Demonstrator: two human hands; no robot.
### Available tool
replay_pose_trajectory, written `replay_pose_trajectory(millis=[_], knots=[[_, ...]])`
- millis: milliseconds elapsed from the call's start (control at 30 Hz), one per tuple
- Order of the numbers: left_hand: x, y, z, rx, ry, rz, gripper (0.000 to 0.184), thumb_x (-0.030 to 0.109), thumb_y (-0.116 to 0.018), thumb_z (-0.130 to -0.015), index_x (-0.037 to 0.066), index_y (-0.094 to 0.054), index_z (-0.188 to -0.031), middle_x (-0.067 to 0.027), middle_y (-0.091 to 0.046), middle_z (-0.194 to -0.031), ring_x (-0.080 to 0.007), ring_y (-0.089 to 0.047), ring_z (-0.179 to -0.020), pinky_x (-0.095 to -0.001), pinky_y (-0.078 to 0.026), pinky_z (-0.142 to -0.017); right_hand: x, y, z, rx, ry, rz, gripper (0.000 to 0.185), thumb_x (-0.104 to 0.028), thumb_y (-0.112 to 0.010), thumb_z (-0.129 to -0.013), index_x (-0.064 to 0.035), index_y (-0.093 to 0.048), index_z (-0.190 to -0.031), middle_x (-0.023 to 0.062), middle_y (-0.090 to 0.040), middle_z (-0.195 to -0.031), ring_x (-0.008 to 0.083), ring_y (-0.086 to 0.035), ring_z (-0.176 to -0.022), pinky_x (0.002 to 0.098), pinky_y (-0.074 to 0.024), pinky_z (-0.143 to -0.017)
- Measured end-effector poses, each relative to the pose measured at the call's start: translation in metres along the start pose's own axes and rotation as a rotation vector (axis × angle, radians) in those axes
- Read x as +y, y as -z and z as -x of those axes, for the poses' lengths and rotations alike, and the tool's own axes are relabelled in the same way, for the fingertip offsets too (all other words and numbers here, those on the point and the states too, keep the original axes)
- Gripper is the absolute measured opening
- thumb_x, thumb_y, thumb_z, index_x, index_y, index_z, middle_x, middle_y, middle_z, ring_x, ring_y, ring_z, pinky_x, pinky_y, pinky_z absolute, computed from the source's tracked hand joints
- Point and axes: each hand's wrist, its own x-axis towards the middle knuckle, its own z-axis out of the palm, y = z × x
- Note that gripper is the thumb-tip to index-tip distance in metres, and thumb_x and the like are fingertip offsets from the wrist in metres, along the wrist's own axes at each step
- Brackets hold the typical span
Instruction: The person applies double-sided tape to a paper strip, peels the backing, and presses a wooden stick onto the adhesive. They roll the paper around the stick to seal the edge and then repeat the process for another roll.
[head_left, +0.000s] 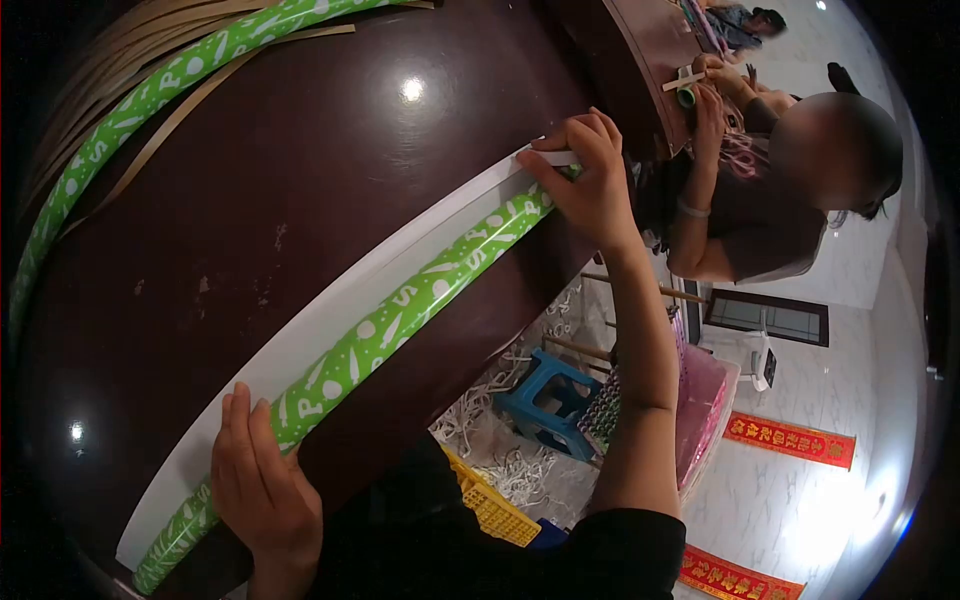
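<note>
- i see the green printed roll (385, 320) slanting across the dark table (350, 150), along the white sheet (320, 345)
- my right hand (590, 180): thumb and fingers pinching the sheet at the far end
- my left hand (262, 485): fingers straight over roll, thumb hidden, can't tell if gripping
- second green roll (97, 152) well apart

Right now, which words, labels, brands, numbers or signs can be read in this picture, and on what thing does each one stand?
"P" and "S": single white letters, repeated, on the near green roll.
"P" and "S": the same letters, on the far green roll at upper left.
Too small and blurred to read: gold characters on the upper red banner and the lower red banner.
No readable number or brand.
</note>
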Motion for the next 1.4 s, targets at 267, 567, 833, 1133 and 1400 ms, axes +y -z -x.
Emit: replay_pose_trajectory(millis=[267, 567, 833, 1133, 1400], knots=[[0.002, 0.001, -0.002, -0.007, 0.031, -0.037, 0.026, 0.007, -0.054, -0.097, -0.011, -0.057, -0.115, -0.0260, -0.060, -0.122, -0.0394, -0.063, -0.107, -0.0426, -0.056, -0.083, -0.003, -0.004, 0.000, 0.003, 0.012, 0.079, 0.020, -0.018, -0.080, -0.075, -0.0080, -0.064, -0.081, 0.0034, -0.062, -0.079, 0.0234, -0.058, -0.089, 0.0477, -0.0307, -0.106], [0.000, -0.001, 0.001, -0.011, 0.020, -0.026, 0.026, 0.006, -0.053, -0.097, -0.011, -0.056, -0.116, -0.0262, -0.059, -0.123, -0.0394, -0.063, -0.107, -0.0431, -0.056, -0.084, -0.008, -0.001, -0.002, -0.035, -0.017, 0.139, 0.020, -0.019, -0.078, -0.076, -0.0083, -0.062, -0.081, 0.0035, -0.065, -0.083, 0.0246, -0.058, -0.092, 0.0486, -0.0303, -0.106], [0.004, 0.000, 0.007, -0.072, 0.090, -0.028, 0.031, 0.002, -0.059, -0.091, -0.009, -0.056, -0.119, -0.0241, -0.056, -0.129, -0.0389, -0.059, -0.115, -0.0432, -0.053, -0.091, -0.009, 0.000, -0.001, -0.034, -0.023, 0.169, 0.020, -0.020, -0.078, -0.076, -0.0079, -0.063, -0.082, 0.0030, -0.064, -0.082, 0.0232, -0.059, -0.091, 0.0466, -0.0309, -0.105], [0.004, -0.001, 0.006, -0.009, 0.069, 0.043, 0.036, 0.001, -0.059, -0.089, -0.009, -0.055, -0.124, -0.0229, -0.055, -0.131, -0.0380, -0.057, -0.118, -0.0439, -0.050, -0.094, -0.016, 0.000, -0.002, -0.026, -0.035, 0.237, 0.019, -0.021, -0.076, -0.076, -0.0096, -0.062, -0.083, 0.0013, -0.064, -0.081, 0.0221, -0.059, -0.093, 0.0501, -0.0292, -0.107], [0.007, 0.004, 0.005, -0.002, 0.048, 0.005, 0.044, 0.004, -0.063, -0.086, -0.008, -0.052, -0.127, -0.0213, -0.053, -0.132, -0.0373, -0.057, -0.115, -0.0445, -0.048, -0.096, -0.023, -0.004, -0.001, -0.034, -0.115, 0.294, 0.017, -0.021, -0.074, -0.077, -0.0116, -0.062, -0.084, -0.0006, -0.065, -0.083, 0.0223, -0.058, -0.092, 0.0578, -0.0242, -0.109]])
